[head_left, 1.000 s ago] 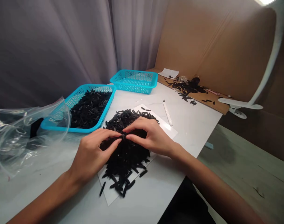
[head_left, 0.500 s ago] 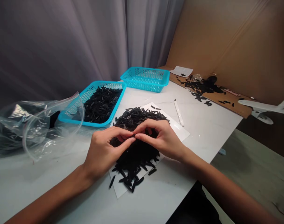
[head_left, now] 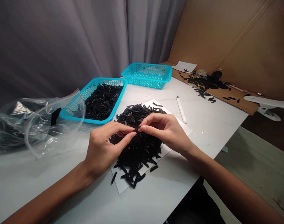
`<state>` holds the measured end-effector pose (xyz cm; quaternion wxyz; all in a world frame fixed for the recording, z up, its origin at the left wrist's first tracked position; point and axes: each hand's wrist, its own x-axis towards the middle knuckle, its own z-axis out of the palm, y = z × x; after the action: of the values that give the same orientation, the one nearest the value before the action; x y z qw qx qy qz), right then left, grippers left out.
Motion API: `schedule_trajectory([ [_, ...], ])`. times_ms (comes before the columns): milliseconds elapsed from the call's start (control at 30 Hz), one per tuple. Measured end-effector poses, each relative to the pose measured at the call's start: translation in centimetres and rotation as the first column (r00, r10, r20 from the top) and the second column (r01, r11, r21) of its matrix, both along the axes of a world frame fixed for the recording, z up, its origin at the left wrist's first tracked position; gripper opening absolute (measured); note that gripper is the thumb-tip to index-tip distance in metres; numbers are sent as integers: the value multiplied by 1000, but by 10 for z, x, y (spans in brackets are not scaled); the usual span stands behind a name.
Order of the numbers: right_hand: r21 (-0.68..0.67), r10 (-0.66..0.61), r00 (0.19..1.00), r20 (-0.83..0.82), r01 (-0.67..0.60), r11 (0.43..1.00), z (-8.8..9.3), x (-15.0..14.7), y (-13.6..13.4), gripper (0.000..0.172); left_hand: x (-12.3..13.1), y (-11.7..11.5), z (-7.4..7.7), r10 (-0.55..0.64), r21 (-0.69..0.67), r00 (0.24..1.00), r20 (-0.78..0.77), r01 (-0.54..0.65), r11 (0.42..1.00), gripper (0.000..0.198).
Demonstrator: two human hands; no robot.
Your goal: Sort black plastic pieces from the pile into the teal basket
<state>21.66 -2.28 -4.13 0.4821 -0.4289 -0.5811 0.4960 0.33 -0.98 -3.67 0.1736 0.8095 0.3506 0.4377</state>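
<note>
A heap of small black plastic sticks (head_left: 136, 146) lies on a white sheet (head_left: 119, 179) in front of me. Both hands hover over the heap. My left hand (head_left: 108, 146) and my right hand (head_left: 165, 132) meet fingertip to fingertip on one short black stick (head_left: 137, 128). The stick is thin and tilted, and the fingertips hide much of it. A few loose sticks lie at the heap's near edge.
To the left, a blue plastic basket (head_left: 121, 99) holds many black sticks, beside a clear zip bag (head_left: 41, 124). A second blue basket (head_left: 146, 83) stands behind it. A white strip (head_left: 181, 109) lies on the white table (head_left: 209, 133). Scattered black pieces cover a cardboard sheet (head_left: 244, 104).
My fingertips have parted slightly, and a single black stick now shows between them. The whole scene has shifted right in the view since the oldest frame.
</note>
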Motion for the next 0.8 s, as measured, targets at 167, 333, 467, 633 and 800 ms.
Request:
schedule_trajectory([
  [167,38,-24,996,81,21,999,1,-1,-2,28,0,0,-1,16,-1,1000,-3,-16,1000,1],
  [333,43,-10,997,80,6,999,2,-1,-2,30,-2,0,-2,30,1,999,-14,-30,1000,9],
  [467,41,-5,996,84,2,999,3,-1,-3,32,-2,-1,-1,38,4,999,-24,-38,999,9],
  [633,24,19,999,48,-20,1000,5,0,-4,33,-2,0,0,14,10,1000,-20,-13,1000,7],
  [800,38,34,999,31,-35,999,5,0,-4,31,-1,0,2,1,34,1000,-3,0,999,6],
])
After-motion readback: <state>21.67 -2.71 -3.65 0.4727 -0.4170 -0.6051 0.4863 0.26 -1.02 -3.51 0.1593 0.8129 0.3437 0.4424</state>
